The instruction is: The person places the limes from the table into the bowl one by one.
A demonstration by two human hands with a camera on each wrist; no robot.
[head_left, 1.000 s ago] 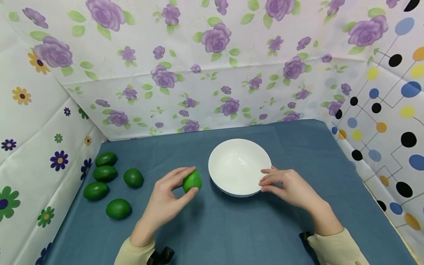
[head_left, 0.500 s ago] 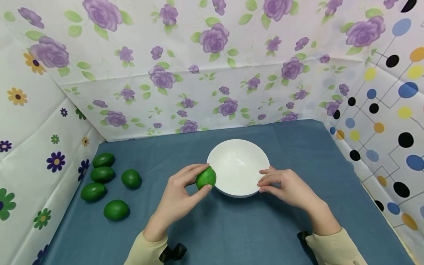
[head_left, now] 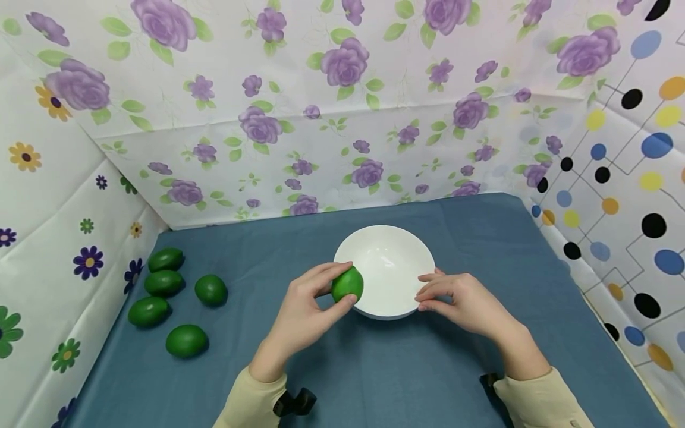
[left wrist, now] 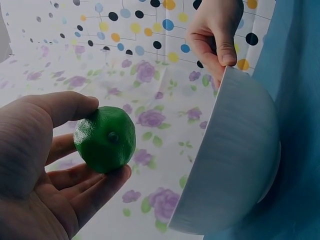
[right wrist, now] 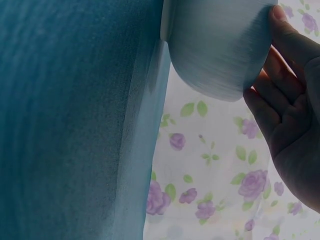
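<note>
In the head view, my left hand pinches a green lime between thumb and fingers, at the near left rim of a white bowl. The left wrist view shows the lime with its small end nub facing the camera, apart from the bowl's outer wall. My right hand holds the bowl's right rim; the thumb lies on the edge. From the right wrist, my right hand touches the bowl's side. The visible interior is bare white.
Several more limes lie on the left of the blue cloth, among them one lime nearest the front and one lime a little apart. A flowered backdrop rises behind, with patterned sheets at both sides.
My left hand has carried the lime rightward, from left of the bowl to its near left rim. The right hand has stayed on the rim, and the bowl stands where it was.
</note>
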